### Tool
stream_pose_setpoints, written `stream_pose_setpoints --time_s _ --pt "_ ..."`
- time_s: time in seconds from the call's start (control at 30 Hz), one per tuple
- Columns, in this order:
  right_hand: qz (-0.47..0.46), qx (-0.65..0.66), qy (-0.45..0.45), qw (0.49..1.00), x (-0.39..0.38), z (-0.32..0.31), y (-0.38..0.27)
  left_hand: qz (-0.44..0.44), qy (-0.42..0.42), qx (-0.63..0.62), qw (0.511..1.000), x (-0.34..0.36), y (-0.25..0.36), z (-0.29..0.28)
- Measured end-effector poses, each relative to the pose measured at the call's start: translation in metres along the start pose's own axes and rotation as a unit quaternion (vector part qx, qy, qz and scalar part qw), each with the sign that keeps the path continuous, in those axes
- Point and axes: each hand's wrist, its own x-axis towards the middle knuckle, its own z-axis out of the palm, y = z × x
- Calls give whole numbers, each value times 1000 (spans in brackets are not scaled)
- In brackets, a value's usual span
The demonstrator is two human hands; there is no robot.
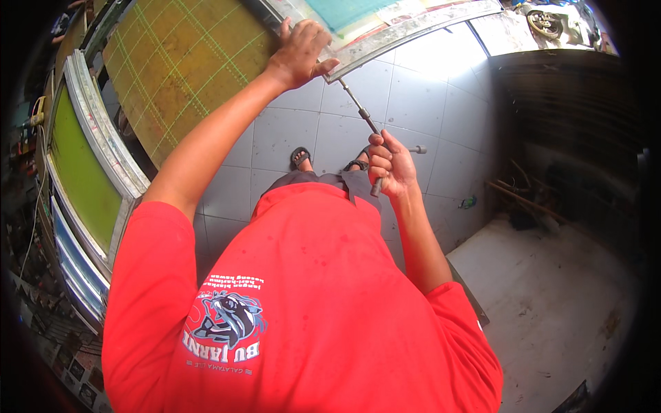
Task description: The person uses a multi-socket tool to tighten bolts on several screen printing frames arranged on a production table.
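Observation:
At the top centre, my left hand (300,54) lies on the corner of a screen-printing frame (406,31) with turquoise mesh. Its fingers curl over the frame's side and the thumb stretches along the near edge. My right hand (394,165) is closed around the crossbar of a metal T-handle socket wrench (363,112). The wrench slants up and to the left, and its far tip meets the underside of the frame's corner. What the tip sits on is hidden by the frame.
A yellow-brown board (179,62) with a green grid lies at the left. Several framed screens (89,172) stand beside it. Grey floor tiles (282,131) lie below, with my sandalled feet on them. A pale slab (544,303) and a dark recess (564,117) occupy the right.

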Motion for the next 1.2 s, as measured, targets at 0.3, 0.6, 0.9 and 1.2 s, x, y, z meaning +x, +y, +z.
stream_pose_setpoints --time_s 0.3,0.6,0.9,1.2 --pt "1 47 -41 998 6 1 3 -5 -10 20 1000 1 3 1" --pt "-95 -218 70 969 12 4 -1 -16 -36 20 999 0 8 -6" --pt "-286 -944 53 154 10 11 -32 -6 -26 26 999 1 6 -3" --pt "-317 -877 208 296 2 20 3 -13 1 3 1000 1 4 -1"
